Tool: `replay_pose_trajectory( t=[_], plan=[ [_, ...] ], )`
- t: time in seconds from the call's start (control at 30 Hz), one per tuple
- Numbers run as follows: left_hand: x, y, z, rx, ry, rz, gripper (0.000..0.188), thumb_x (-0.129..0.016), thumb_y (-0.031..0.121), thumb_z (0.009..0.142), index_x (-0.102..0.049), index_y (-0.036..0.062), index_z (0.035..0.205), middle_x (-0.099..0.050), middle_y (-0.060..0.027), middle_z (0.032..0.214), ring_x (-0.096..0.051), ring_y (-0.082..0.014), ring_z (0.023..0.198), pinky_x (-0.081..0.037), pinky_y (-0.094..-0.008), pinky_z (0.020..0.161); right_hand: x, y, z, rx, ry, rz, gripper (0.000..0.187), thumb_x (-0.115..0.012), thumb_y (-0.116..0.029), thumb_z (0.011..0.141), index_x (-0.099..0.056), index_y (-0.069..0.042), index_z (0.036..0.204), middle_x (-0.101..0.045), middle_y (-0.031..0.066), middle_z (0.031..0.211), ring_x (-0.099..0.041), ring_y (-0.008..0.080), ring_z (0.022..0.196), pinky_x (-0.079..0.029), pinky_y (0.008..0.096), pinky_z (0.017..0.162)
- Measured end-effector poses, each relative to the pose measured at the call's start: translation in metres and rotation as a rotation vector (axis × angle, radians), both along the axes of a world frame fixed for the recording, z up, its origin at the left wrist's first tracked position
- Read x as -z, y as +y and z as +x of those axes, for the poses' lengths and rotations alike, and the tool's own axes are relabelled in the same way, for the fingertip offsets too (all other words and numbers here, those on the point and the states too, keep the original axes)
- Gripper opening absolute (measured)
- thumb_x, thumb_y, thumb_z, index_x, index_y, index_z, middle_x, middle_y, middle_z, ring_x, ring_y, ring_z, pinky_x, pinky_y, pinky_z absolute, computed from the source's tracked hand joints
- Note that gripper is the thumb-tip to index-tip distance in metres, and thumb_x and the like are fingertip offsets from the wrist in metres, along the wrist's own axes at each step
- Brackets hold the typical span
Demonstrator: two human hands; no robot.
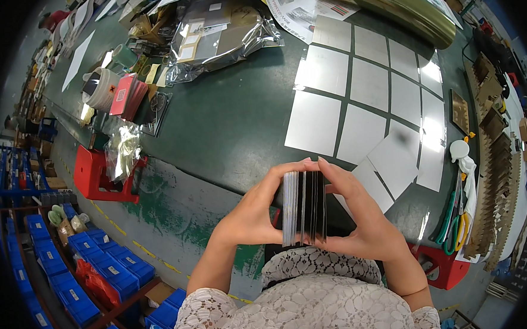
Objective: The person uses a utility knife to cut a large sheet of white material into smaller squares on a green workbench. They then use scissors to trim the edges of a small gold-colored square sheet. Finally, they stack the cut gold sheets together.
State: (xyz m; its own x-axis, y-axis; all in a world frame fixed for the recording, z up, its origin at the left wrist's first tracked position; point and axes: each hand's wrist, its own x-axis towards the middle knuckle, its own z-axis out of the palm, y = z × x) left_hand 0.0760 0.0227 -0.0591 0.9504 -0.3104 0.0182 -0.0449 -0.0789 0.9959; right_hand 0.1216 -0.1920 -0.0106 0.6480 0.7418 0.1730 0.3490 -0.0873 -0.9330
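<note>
A thick stack of thin rectangular plates (303,209) stands on edge between my two hands, close to my body at the table's near edge. Its left part shows pale edges, its right part dark ones. My left hand (248,212) is wrapped round the left side, thumb and fingers at opposite ends. From the other side my right hand (364,219) grips the stack, fingertips meeting the left ones at the far end. Beyond it, pale, shiny rectangular sheets (313,121) lie in rows on the dark green table (225,122). Several nearer sheets (394,157) lie askew and overlap.
A gold roll of film (398,8) lies at the back right. A clear plastic bag (227,38) with flat pieces sits at the back. Green-handled scissors (448,223) are at the right edge. Red stool (100,179) and blue bins (74,299) stand left, below table height.
</note>
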Motion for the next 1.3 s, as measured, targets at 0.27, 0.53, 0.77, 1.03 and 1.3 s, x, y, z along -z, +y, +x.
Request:
replay_pose_trajectory(
  t=[0.27, 0.53, 0.77, 1.03, 1.3],
  plan=[
    [0.004, -0.001, 0.002, -0.008, -0.054, -0.011, 0.098, -0.09, 0.028, 0.057, -0.037, 0.0063, 0.137, -0.046, -0.0153, 0.14, -0.044, -0.0321, 0.131, -0.035, -0.0421, 0.108, 0.004, -0.006, 0.005, -0.002, -0.048, -0.003, 0.1, -0.085, -0.016, 0.069, -0.026, -0.008, 0.15, -0.032, 0.0169, 0.147, -0.037, 0.0331, 0.131, -0.036, 0.0415, 0.107],
    [0.002, -0.002, -0.001, -0.026, 0.054, -0.032, 0.098, -0.089, 0.026, 0.057, -0.037, 0.0065, 0.137, -0.047, -0.0136, 0.139, -0.047, -0.0303, 0.128, -0.038, -0.0399, 0.104, 0.001, 0.009, 0.003, 0.036, -0.193, 0.049, 0.1, -0.087, -0.027, 0.066, -0.032, -0.004, 0.147, -0.034, 0.0174, 0.144, -0.035, 0.0379, 0.13, -0.033, 0.0453, 0.106],
    [0.007, 0.0, -0.001, -0.035, -0.059, 0.006, 0.097, -0.088, 0.025, 0.056, -0.037, 0.0063, 0.137, -0.049, -0.0133, 0.136, -0.05, -0.0297, 0.124, -0.04, -0.039, 0.102, -0.005, 0.011, 0.006, 0.003, -0.219, 0.014, 0.096, -0.084, -0.017, 0.066, -0.034, -0.002, 0.145, -0.045, 0.0159, 0.133, -0.041, 0.037, 0.125, -0.034, 0.0449, 0.104],
    [0.001, 0.002, 0.0, -0.009, -0.004, -0.05, 0.095, -0.087, 0.025, 0.058, -0.037, 0.0064, 0.136, -0.052, -0.0156, 0.132, -0.053, -0.0315, 0.121, -0.042, -0.0398, 0.099, -0.004, 0.008, 0.006, 0.014, -0.209, 0.011, 0.098, -0.086, -0.016, 0.063, -0.034, -0.003, 0.145, -0.044, 0.0159, 0.136, -0.042, 0.0356, 0.126, -0.035, 0.0442, 0.104],
    [-0.003, 0.001, -0.001, -0.013, 0.065, -0.022, 0.093, -0.087, 0.025, 0.059, -0.038, 0.0064, 0.137, -0.051, -0.0171, 0.134, -0.051, -0.0302, 0.124, -0.041, -0.039, 0.101, -0.004, 0.008, 0.005, 0.012, -0.193, 0.014, 0.096, -0.086, -0.015, 0.064, -0.035, -0.004, 0.145, -0.041, 0.0167, 0.138, -0.041, 0.0357, 0.126, -0.037, 0.0425, 0.104]
  ],
)
